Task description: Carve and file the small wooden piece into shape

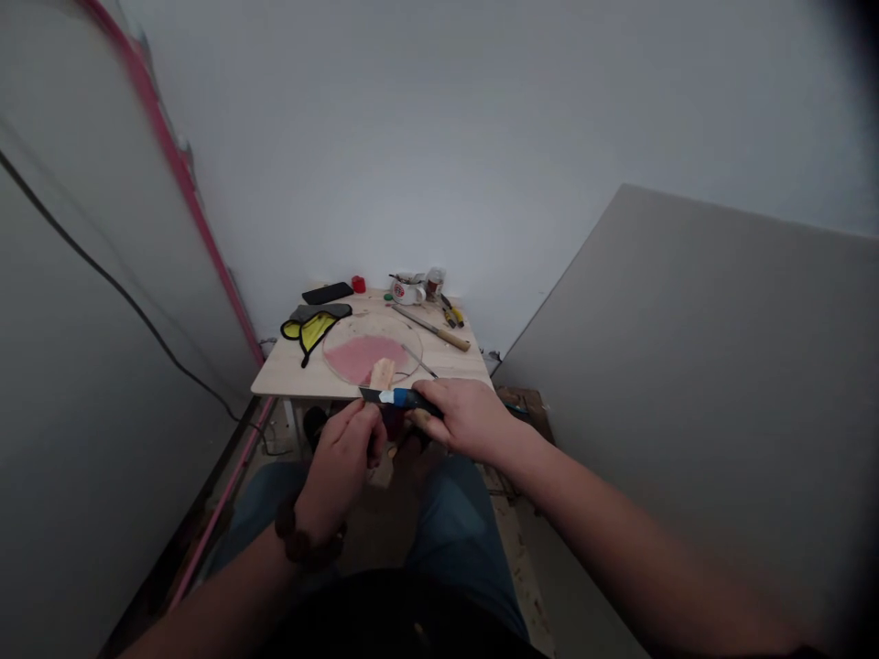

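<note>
My right hand (468,419) is closed around a knife with a dark and blue handle (400,397), its blade pointing left. Just left of it, my left hand (343,458) is closed on a pale wooden piece (382,372) that sticks up above the knife. The blade lies across the base of that wooden piece. Both hands hover over my lap, just in front of the near edge of a small light wooden table (288,371).
On the table lie a round clear plate with a pink patch (371,352), a yellow and black cloth item (312,328), a black phone (328,293), a red cap (358,284), a mug (408,290), and a wooden-handled tool (439,331). Grey panels flank both sides.
</note>
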Demonstrator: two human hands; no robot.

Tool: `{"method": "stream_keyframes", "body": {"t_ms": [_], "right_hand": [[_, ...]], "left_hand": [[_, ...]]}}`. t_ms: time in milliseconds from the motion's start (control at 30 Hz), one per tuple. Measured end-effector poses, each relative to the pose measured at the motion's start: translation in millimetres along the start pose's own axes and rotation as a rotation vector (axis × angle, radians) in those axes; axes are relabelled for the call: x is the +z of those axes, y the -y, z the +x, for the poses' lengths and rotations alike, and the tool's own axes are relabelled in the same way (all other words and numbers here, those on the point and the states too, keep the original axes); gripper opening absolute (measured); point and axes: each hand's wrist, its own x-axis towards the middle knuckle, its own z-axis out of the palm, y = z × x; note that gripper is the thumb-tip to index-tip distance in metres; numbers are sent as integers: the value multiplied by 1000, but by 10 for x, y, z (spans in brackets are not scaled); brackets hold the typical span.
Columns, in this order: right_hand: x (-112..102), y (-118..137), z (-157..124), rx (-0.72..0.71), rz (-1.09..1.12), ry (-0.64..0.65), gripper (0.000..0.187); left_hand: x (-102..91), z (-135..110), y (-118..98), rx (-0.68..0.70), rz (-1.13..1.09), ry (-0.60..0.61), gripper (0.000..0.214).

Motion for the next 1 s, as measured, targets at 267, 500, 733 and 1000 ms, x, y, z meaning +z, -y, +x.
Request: {"method": "stream_keyframes", "body": {"t_ms": [267, 500, 733, 1000], "right_hand": [[-35, -970, 44, 612, 33, -64, 46], [-59, -396, -161, 172, 337, -228, 39], [-20, -51, 45, 331, 1093, -271, 43], [27, -90, 95, 236, 1382, -33, 40]], "left_hand": [[27, -292, -31, 10, -2, 98, 50], [34, -71, -39, 49, -9, 79, 47], [103, -107, -140, 63, 77, 280, 42], [86, -41, -122, 181, 215, 284, 40]]}}
